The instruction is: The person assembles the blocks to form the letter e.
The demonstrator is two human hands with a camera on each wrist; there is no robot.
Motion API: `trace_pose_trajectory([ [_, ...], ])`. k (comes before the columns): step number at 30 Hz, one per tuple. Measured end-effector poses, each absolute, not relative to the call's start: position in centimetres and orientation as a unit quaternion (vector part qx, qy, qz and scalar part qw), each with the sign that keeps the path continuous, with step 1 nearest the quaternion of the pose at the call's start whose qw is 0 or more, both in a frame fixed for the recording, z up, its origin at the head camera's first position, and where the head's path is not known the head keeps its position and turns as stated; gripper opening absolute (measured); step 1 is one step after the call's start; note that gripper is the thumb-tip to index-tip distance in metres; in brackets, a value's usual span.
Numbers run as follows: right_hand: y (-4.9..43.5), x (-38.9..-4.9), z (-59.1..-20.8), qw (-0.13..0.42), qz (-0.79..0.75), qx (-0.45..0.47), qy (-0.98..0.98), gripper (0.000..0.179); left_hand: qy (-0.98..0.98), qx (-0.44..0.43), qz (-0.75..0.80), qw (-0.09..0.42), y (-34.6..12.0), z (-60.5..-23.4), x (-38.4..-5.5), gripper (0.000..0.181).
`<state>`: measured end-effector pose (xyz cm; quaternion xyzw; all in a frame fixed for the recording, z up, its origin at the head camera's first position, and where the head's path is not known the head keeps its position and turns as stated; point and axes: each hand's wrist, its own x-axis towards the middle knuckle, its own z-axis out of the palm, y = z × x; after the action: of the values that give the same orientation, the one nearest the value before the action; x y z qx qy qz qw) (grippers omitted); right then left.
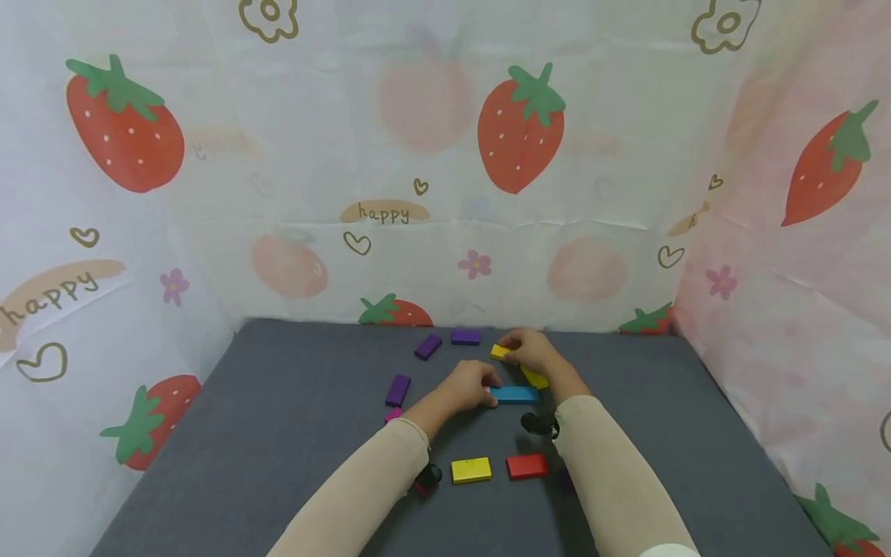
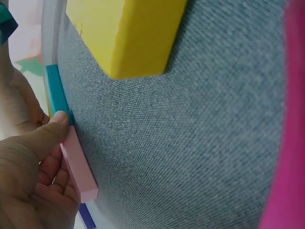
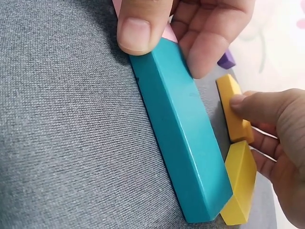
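Observation:
My left hand pinches one end of a long blue block between thumb and fingers. A pale pink block lies end to end with the blue one, under that same hand; the head view hides it. Farther back, my right hand holds an orange-yellow block, thumb on its near face and fingers behind. Touching or almost touching that block's end is a yellow block, which sits at an angle behind the blue block's free end.
Several purple blocks curve along the back and left, with a magenta block below them. Nearer me lie a yellow block and a red block. A dark purple block is partly behind my right sleeve. Printed cloth walls enclose the grey table.

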<state>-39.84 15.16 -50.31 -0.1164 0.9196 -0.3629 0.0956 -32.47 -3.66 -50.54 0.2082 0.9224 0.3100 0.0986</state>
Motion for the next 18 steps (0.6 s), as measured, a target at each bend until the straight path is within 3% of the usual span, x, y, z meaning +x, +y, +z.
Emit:
trace_pose_trajectory([
  [18, 15.43, -39.73, -50.26, 0.102, -0.368, -0.112, 0.918, 0.029, 0.919, 0.207, 0.319, 0.103, -3.55, -50.43, -32.4, 0.026],
])
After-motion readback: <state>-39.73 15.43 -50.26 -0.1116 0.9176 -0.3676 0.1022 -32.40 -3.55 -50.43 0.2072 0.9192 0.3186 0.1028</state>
